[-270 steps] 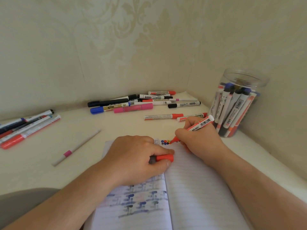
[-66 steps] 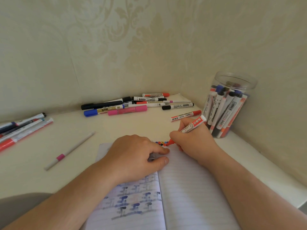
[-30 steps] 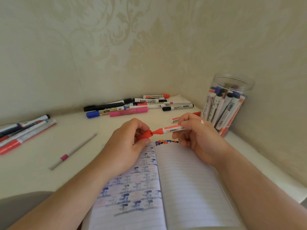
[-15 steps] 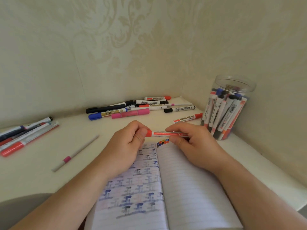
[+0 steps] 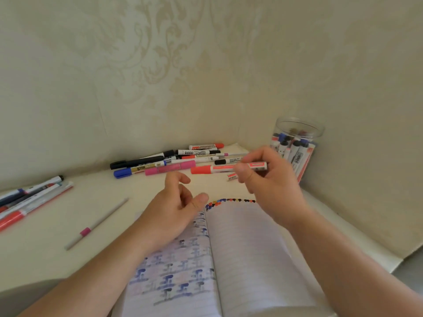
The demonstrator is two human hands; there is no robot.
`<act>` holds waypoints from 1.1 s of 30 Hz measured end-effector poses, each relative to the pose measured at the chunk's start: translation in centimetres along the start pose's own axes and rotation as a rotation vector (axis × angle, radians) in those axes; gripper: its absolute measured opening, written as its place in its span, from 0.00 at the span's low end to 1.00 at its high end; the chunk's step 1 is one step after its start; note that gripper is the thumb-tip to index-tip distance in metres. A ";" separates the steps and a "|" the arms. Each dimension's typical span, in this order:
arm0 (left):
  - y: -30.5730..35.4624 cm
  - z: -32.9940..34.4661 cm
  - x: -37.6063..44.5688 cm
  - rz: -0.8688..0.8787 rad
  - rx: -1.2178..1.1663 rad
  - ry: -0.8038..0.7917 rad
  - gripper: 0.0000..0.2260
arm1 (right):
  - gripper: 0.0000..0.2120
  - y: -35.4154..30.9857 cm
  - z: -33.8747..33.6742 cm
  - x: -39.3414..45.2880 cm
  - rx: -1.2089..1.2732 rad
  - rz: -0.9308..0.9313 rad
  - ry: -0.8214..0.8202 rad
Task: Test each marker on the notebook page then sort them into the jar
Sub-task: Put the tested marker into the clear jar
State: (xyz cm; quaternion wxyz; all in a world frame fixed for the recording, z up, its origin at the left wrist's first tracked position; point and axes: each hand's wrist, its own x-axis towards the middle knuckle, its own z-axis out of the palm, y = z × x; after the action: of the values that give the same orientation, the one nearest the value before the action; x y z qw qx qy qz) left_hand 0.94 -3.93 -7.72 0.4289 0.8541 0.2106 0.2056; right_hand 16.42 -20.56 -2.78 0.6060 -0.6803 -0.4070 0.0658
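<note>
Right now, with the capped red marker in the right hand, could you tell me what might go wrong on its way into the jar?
1. The jar already looks crowded with upright markers, so the red marker may catch on their caps and not drop in.
2. The right hand pinches the marker near its tail end, cap sticking out sideways; it could slip or swing.
3. Loose markers lie beside the path and could be knocked.

Cream damask wallpaper [image 5: 160, 53], pale tabletop [image 5: 45, 236]

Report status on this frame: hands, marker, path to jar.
Right hand grips capped red marker, lifted above notebook. Left hand open, holds nothing. Jar at right, uncovered, partly behind right hand; nothing else between.
</note>
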 end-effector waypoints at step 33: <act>0.2 0.9 0.2 0.142 0.614 -0.217 0.33 | 0.26 -2.1 -11.7 8.9 -1.328 -0.368 0.077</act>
State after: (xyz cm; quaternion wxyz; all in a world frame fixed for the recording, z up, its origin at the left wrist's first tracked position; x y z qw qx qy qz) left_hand 1.67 -4.52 -7.98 0.1562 0.9729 0.1556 0.0697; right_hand 28.12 -24.10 5.63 0.0763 -0.8292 -0.4480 -0.3255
